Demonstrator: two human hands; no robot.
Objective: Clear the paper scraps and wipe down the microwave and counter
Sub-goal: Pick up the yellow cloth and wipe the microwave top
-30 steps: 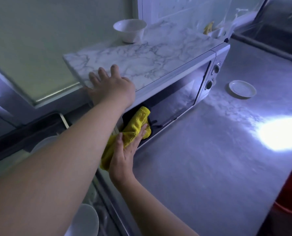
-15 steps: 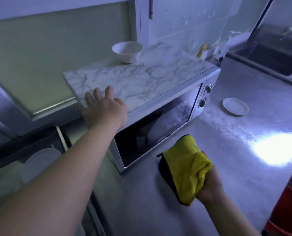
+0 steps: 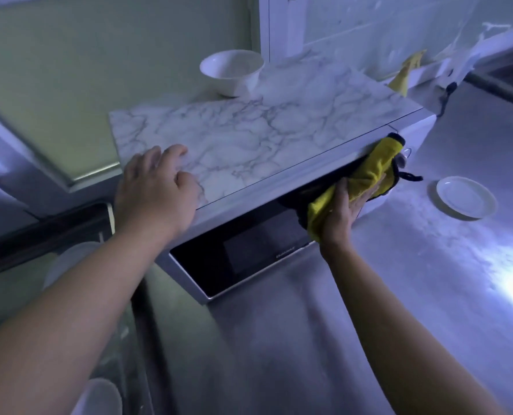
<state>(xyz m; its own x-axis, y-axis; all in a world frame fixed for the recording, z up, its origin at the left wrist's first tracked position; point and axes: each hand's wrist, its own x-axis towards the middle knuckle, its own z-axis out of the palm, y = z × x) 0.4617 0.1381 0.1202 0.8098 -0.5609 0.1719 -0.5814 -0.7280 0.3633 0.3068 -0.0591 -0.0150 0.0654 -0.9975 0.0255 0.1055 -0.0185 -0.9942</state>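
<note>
The microwave (image 3: pixel 243 256) stands on the grey counter (image 3: pixel 369 310), its top covered in marble-patterned film and its dark glass door facing me. My left hand (image 3: pixel 153 190) rests on the near left corner of the top, fingers loosely bent. My right hand (image 3: pixel 343 209) presses a yellow cloth (image 3: pixel 366 175) flat against the upper right part of the door, beside the control panel. The cloth hides most of the knobs. No paper scraps show in view.
A white bowl (image 3: pixel 232 71) sits at the back of the microwave top. A small white plate (image 3: pixel 465 197) lies on the counter right of the microwave. A dish rack with white plates (image 3: pixel 69 262) is at the lower left. Something yellow (image 3: pixel 405 76) leans behind the microwave.
My right hand carried the yellow cloth from the door's left side, off over the counter, then up onto the door's upper right. My left hand stayed on the microwave top.
</note>
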